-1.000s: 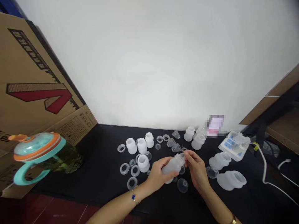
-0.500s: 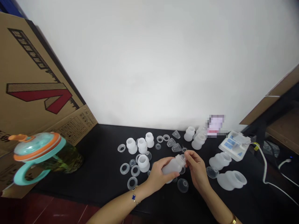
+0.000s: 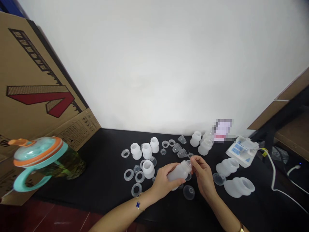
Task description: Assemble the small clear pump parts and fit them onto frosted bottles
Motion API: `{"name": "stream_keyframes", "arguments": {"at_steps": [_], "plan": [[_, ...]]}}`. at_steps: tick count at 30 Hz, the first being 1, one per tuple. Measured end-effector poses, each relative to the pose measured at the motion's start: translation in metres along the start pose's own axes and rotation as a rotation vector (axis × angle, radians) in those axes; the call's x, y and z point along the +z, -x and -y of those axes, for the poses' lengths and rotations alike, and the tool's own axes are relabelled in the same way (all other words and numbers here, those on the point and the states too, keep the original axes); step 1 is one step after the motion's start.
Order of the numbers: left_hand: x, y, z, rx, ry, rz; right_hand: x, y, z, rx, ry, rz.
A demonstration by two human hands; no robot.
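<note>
My left hand [image 3: 166, 179] is wrapped round a frosted white baby bottle [image 3: 177, 171], which lies tilted with its neck to the right. The fingers of my right hand [image 3: 202, 172] are closed in a pinch on a clear nipple [image 3: 189, 163] at the bottle's mouth; its exact shape is partly hidden by the fingertips. Just below the hands a clear dome-shaped piece [image 3: 189, 192] lies on the black table. Left of them stands an open white bottle [image 3: 148, 169], with several translucent rings [image 3: 140, 177] around it.
More white bottles [image 3: 154, 145] stand behind, and two large ones [image 3: 239, 187] lie at right. Clear tapered caps [image 3: 182, 153] lie in the middle. A power strip [image 3: 241, 150] with white cable is at right. A teal-lidded jug [image 3: 43, 159] and carton [image 3: 36, 80] stand left.
Almost nothing differs. Both hands keep the same hold on the bottle and nipple, and the loose parts lie where they were.
</note>
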State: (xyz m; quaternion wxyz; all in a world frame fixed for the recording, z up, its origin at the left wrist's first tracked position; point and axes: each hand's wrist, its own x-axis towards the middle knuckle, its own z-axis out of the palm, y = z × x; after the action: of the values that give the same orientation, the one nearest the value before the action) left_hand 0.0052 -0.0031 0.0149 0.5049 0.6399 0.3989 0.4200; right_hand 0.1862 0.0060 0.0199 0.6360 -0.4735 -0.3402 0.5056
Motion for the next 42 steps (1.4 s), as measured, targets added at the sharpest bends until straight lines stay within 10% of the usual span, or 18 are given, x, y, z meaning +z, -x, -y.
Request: {"name": "stream_keyframes", "arguments": {"at_steps": [16, 42], "plan": [[-0.004, -0.01, 0.0, -0.168, 0.369, 0.187, -0.004, -0.003, -0.002, 0.066, 0.053, 0.088], [-0.002, -0.007, 0.011, -0.107, 0.334, 0.131, -0.005, -0.004, -0.003, 0.025, 0.061, 0.058]]}}
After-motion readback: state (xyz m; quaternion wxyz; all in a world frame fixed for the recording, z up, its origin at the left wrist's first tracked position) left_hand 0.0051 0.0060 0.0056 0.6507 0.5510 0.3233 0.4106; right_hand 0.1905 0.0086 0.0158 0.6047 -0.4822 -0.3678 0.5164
